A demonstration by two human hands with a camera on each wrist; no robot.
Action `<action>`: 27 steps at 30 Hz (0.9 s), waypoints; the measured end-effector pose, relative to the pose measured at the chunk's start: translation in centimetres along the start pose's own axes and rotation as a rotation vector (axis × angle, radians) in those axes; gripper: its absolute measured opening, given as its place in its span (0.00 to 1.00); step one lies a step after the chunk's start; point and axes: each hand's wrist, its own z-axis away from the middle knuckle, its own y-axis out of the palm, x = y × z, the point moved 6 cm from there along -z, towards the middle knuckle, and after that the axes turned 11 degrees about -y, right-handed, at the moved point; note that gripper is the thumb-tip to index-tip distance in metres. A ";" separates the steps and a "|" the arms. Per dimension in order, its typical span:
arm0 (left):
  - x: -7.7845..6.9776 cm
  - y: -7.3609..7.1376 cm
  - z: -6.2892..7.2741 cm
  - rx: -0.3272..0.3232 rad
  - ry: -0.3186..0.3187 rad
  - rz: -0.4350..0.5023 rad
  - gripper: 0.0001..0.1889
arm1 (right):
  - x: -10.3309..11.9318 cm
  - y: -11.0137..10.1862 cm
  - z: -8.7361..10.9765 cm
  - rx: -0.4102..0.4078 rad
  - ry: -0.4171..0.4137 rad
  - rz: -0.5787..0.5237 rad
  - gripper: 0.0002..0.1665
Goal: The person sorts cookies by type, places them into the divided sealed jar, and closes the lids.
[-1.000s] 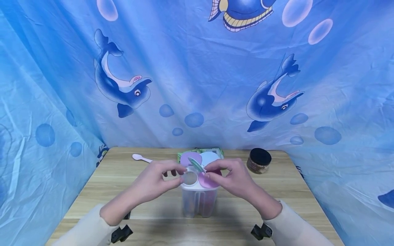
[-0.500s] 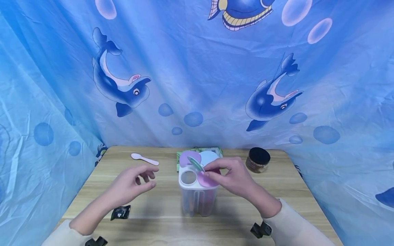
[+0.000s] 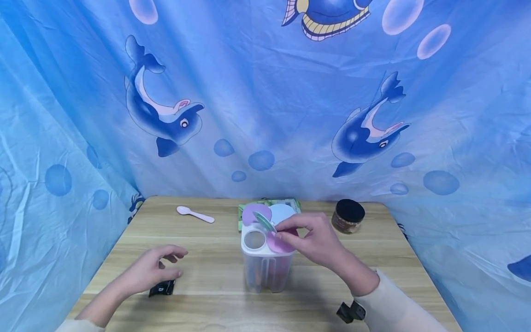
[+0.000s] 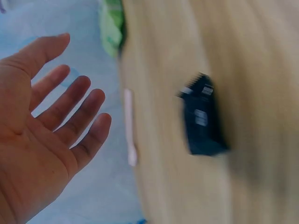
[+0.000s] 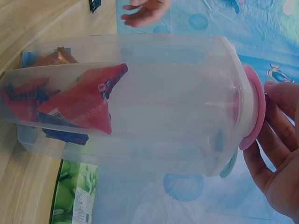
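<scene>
A clear plastic storage container (image 3: 267,269) with round flip lids stands upright mid-table. Its front-left hole (image 3: 254,240) is uncovered, and the green lid (image 3: 264,221) tilts up beside it. My right hand (image 3: 311,237) pinches that lid's edge, above the pink lid (image 5: 254,107). Red wrapped snacks (image 5: 88,100) show low inside the container. My left hand (image 3: 151,269), holding nothing, hovers with relaxed fingers close to a small black packet (image 3: 162,288) on the table. In the left wrist view the black packet (image 4: 203,119) lies apart from the fingers.
A pink spoon (image 3: 195,214) lies at the back left. A black-lidded jar (image 3: 348,216) stands at the back right. Behind the container lies a green package (image 3: 240,223). A blue sea-print curtain (image 3: 265,115) rises past the table's back edge.
My left hand has left the container's front-left opening and moved left and toward me, to the black packet. My right hand stays at the green lid.
</scene>
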 end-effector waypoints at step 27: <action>8.9 1.2 1.3 0.072 -0.092 -0.035 0.27 | -0.1 0.1 0.2 -0.024 0.003 -0.028 0.09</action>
